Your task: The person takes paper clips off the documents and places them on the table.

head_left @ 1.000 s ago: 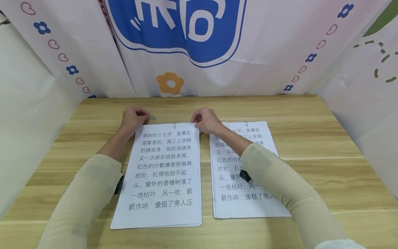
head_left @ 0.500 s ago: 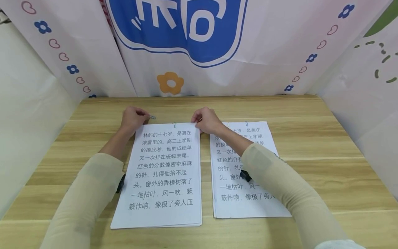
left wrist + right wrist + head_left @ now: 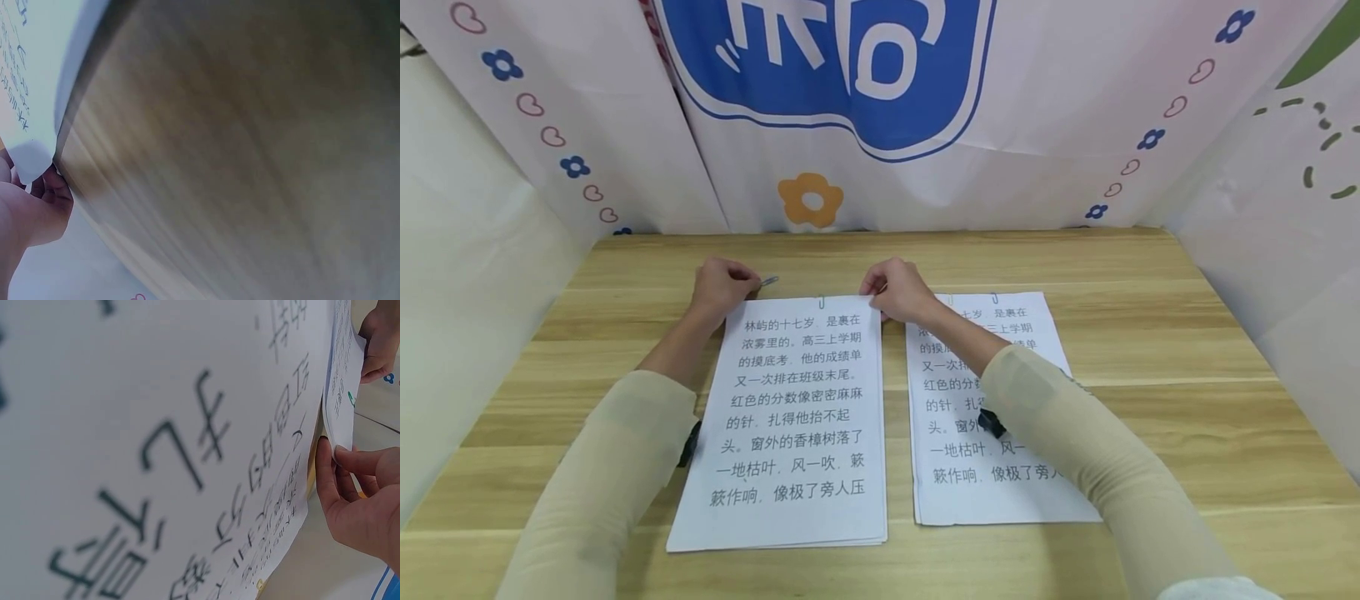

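Note:
The left stack of printed sheets (image 3: 797, 417) lies on the table with a green paper clip (image 3: 822, 302) on its top edge. At its upper left corner, my left hand (image 3: 722, 287) has its fingers curled and pinches a small silvery clip (image 3: 770, 282); that hand also shows in the left wrist view (image 3: 40, 209). My right hand (image 3: 898, 290) pinches the upper right corner of the same stack between thumb and fingers, as the right wrist view (image 3: 365, 494) shows. Beneath my right forearm lies a second stack (image 3: 985, 500), partly hidden.
The second stack bears a yellow clip (image 3: 951, 300) and a blue clip (image 3: 995, 298) on its top edge. A printed white cloth (image 3: 1037, 183) stands behind the wooden table (image 3: 1187, 333), with white sheets at both sides.
The silvery clip at my left fingertips has tilted, its far end now pointing up and to the right. Both hands have stayed in place.

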`<action>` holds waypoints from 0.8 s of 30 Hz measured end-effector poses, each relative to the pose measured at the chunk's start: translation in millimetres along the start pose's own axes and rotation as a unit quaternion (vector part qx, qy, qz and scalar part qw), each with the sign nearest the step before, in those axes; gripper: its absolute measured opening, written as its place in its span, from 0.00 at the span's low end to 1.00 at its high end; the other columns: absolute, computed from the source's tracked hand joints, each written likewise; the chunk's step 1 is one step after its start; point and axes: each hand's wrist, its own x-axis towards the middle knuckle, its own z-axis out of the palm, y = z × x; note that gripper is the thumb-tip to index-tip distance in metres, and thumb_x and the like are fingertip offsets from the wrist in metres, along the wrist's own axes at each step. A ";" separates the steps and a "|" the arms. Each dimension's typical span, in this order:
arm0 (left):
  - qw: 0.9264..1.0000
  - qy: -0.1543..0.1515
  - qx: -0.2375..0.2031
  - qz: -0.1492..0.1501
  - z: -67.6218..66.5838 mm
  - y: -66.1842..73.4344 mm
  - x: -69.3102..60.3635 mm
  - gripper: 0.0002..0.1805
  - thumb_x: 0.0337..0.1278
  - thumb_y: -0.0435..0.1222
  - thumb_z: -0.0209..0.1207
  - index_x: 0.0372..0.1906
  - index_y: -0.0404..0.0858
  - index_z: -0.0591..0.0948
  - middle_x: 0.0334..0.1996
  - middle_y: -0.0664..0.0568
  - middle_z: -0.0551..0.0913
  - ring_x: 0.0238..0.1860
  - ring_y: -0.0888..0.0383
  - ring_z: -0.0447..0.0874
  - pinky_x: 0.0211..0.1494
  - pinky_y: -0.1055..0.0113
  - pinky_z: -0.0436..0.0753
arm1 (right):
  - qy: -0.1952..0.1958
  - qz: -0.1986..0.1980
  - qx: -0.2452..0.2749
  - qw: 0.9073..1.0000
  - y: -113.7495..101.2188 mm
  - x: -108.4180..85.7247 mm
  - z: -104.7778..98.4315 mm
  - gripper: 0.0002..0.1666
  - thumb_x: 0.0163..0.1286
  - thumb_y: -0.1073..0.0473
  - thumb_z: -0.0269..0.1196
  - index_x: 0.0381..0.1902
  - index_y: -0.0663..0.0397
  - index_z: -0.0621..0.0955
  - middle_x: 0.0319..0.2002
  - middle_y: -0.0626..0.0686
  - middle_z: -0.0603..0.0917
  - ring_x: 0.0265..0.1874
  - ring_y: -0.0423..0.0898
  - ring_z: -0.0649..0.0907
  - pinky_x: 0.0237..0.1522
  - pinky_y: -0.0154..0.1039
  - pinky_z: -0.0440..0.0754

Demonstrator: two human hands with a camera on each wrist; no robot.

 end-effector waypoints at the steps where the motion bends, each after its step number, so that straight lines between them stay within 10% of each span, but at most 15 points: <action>1: 1.000 0.000 0.000 0.001 -0.2 0.1 -0.4 0.11 0.69 0.29 0.62 0.50 0.28 0.85 0.50 0.33 0.85 0.48 0.47 0.81 0.46 0.67 0.80 | 0.000 0.000 -0.001 1.000 -0.1 -0.1 0.1 0.09 0.68 0.78 0.62 0.42 0.66 0.85 0.38 0.59 0.82 0.34 0.48 0.82 0.33 0.38 0.89; 14: 0.994 0.016 -0.002 0.106 -0.7 4.8 -12.0 0.08 0.66 0.27 0.63 0.44 0.25 0.86 0.38 0.35 0.86 0.37 0.51 0.80 0.32 0.77 0.75 | 0.002 -0.005 -0.003 1.000 2.0 0.6 1.1 0.09 0.68 0.78 0.62 0.42 0.66 0.85 0.39 0.59 0.83 0.36 0.50 0.82 0.33 0.37 0.89; 24: 0.987 -0.039 0.010 0.156 6.3 18.8 -19.4 0.07 0.66 0.28 0.65 0.44 0.27 0.87 0.40 0.35 0.87 0.38 0.50 0.81 0.38 0.74 0.77 | 0.004 -0.003 -0.001 1.000 1.0 -0.5 1.3 0.10 0.67 0.79 0.62 0.42 0.67 0.85 0.38 0.60 0.83 0.36 0.50 0.82 0.33 0.38 0.89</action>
